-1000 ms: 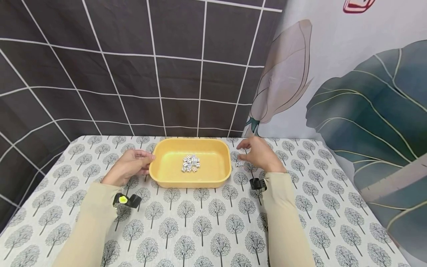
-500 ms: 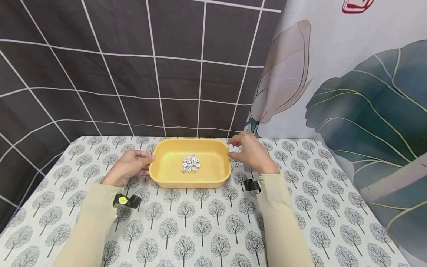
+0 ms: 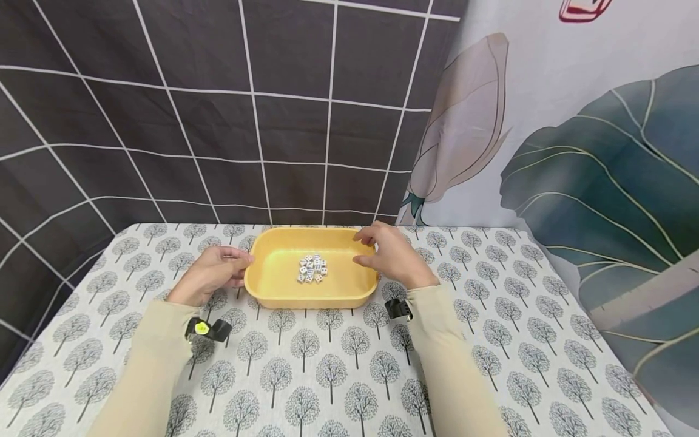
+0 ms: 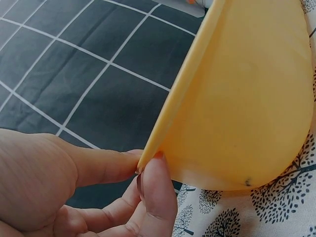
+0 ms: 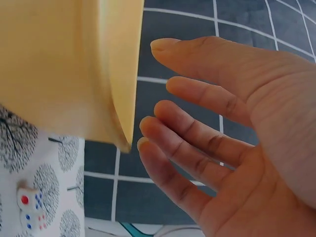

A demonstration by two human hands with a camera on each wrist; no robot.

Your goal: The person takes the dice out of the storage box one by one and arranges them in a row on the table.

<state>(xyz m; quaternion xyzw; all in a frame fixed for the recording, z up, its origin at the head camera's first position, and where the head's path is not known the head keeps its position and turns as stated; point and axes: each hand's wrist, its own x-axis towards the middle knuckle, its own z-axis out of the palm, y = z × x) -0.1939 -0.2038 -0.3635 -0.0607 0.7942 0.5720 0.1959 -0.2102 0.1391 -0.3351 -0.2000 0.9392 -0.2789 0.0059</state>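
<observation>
A yellow plastic tub [image 3: 311, 294] with rounded ends stands on the table, with several white dice [image 3: 312, 267] clustered near its middle. My left hand [image 3: 214, 272] pinches the tub's left rim between thumb and fingers; the left wrist view shows the rim [image 4: 182, 89] caught there. At the tub's other end, my right hand [image 3: 390, 255] hovers with its fingertips over the right rim. Its fingers [image 5: 182, 163] are spread and loosely bent in the right wrist view, and nothing is between them. A pair of dice [image 5: 30, 207] lies on the cloth outside the tub, hidden in the head view.
A white cloth printed with grey trees [image 3: 300, 376] covers the table. Behind it hangs a dark curtain with a white grid [image 3: 289, 127]. On the right is a curtain with a large flower and leaf print [image 3: 601, 182].
My right hand has moved left, from beside the dice on the cloth to over the tub's right end. My left hand and the tub stay where they were.
</observation>
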